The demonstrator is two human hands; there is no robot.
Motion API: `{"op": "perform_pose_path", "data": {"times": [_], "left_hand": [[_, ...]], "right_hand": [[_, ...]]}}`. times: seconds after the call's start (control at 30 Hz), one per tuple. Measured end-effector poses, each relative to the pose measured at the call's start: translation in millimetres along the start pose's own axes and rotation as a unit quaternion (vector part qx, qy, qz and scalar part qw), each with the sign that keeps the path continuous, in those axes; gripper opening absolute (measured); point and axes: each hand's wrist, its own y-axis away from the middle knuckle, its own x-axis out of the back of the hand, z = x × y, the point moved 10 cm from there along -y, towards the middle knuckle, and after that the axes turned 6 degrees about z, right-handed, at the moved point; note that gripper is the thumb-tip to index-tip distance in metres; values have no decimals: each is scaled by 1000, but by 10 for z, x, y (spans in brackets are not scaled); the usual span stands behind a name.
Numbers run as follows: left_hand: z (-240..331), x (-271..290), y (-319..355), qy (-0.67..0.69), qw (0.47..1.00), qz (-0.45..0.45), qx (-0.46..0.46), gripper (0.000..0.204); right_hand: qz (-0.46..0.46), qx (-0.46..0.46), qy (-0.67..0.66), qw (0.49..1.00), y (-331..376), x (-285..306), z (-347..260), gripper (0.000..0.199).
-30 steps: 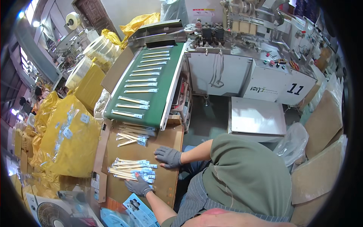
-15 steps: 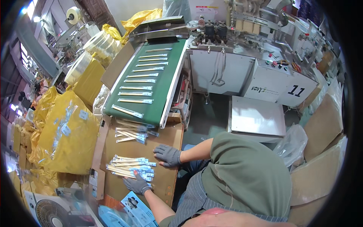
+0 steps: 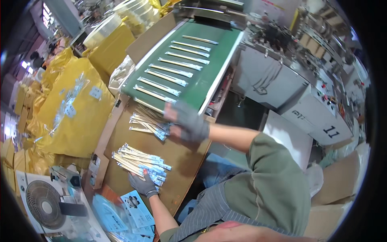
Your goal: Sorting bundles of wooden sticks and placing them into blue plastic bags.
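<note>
Paper-and-film-wrapped wooden sticks, likely chopsticks, lie in a fanned pile [image 3: 139, 159] on the brown table, their blue-printed ends toward me. My left hand [image 3: 143, 184], in a grey glove with bare fingertips, rests against the near side of this pile, fingers stretched out and touching it. My right hand [image 3: 186, 121], gloved alike, is smeared by motion over the low end of the green conveyor belt [image 3: 201, 82]; whether it grips anything is hidden. Beside it sits a second loose pile of wrapped sticks [image 3: 149, 123]. Several more wrapped sticks [image 3: 171, 72] lie in a row across the belt.
A cardboard strip [image 3: 105, 157] edges the table's left side. Yellow sacks [image 3: 72, 109] bulge beyond it. Blue printed bags [image 3: 137, 205] lie at the near left, next to a fan [image 3: 44, 203]. White machine cabinets [image 3: 318, 117] stand at the right.
My right hand has left the table by the fanned pile and swung forward to the belt's end. My left hand stays at the pile. The whole view has tilted and shifted.
</note>
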Motion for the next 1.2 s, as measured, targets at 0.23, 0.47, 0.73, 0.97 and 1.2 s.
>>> {"op": "perform_pose_path", "data": {"times": [0.23, 0.47, 0.73, 0.97, 1.2], "left_hand": [[99, 98, 40, 34, 999, -11, 13, 72], [282, 112, -28, 35, 999, 7, -42, 67], [396, -285, -171, 206, 972, -24, 112, 64], [346, -646, -320, 627, 601, -144, 474, 61], [22, -719, -199, 598, 637, -158, 460, 45]], "right_hand": [[-153, -414, 473, 763, -225, 1035, 3474, 80], [-324, -170, 150, 918, -189, -637, 2413, 65], [-325, -185, 174, 911, 185, -2121, 663, 81], [-314, -450, 170, 818, 551, -2339, 992, 82], [-315, -602, -426, 598, 1174, -3042, -170, 49]]}}
